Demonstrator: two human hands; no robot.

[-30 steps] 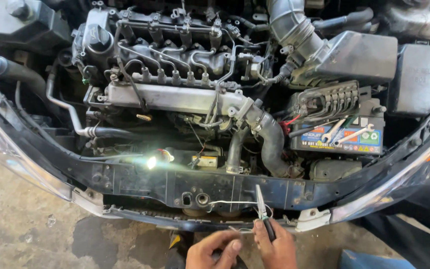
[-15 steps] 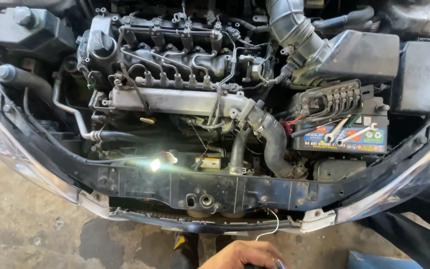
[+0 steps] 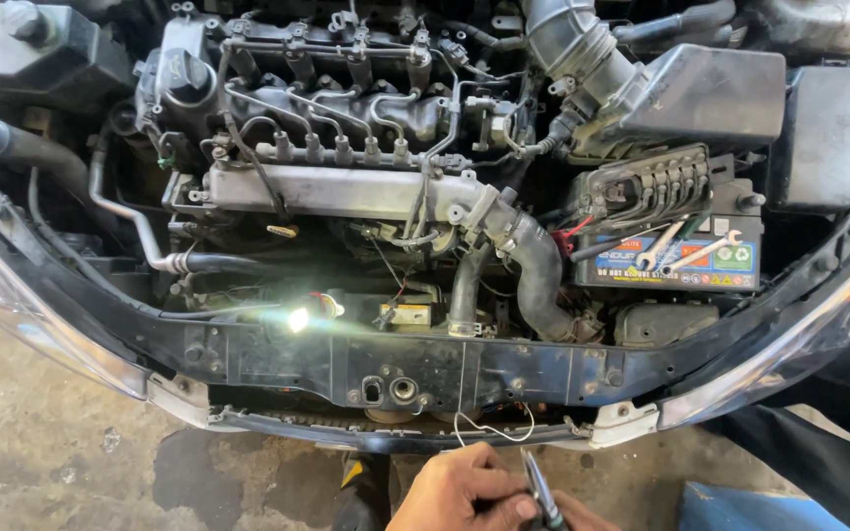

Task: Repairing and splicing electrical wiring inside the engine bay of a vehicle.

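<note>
Floor (image 3: 41, 442): bare concrete, grey, stained, with a dark wet patch (image 3: 199, 472) below the car's front edge. An open engine bay (image 3: 346, 187) fills most of the view, bounded by a black front crossmember (image 3: 445, 369). A small lit lamp (image 3: 299, 318) glares on the crossmember's left part. Daylight falls evenly from above. A blue object (image 3: 750, 506) lies at the floor's lower right.

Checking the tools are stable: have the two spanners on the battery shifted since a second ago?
No. Both spanners lie crossed on the same spot of the battery top.
</note>
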